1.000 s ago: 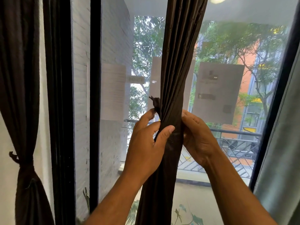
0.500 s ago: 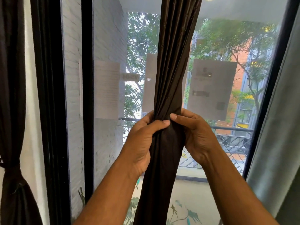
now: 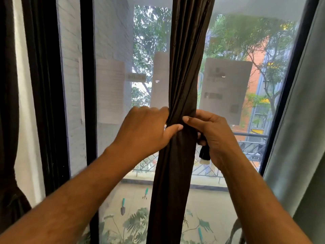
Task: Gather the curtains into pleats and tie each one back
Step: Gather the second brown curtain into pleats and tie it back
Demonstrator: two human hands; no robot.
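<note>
At the far left edge hung a dark curtain (image 3: pixel 8 103), drawn narrow low down, beside a black window frame (image 3: pixel 44 103) and a white brick wall (image 3: pixel 70 85) seen through the glass. Sheets of paper (image 3: pixel 110 90) were stuck on the pane.

The left hand (image 3: pixel 146 131) reached up to the gathered brown curtain (image 3: pixel 184 71) in the middle of the window. Its thumb lay across the front of the bunched cloth, tip pointing right, while the other fingers (image 3: pixel 153 111) curled around the curtain's left edge and behind it, so the cloth was pinched closed between thumb and fingers. Above this grip the pleats fanned slightly upward; below it the curtain fell in a tight, straight column to the bottom of the view.

The right hand (image 3: pixel 216 136) met it at the same height from the other side. Its forefinger pressed on the front of the cloth, almost touching the left thumb tip, and the remaining fingers were folded closed on the curtain's right edge. A short dark end of a tie strip (image 3: pixel 204 153) hung down from under that palm, just beside the curtain; how it was held could not be made out.

Further right, another paper sheet (image 3: pixel 226 90) covered the glass, and a grey-green curtain (image 3: pixel 302 138) hung at the right edge.
</note>
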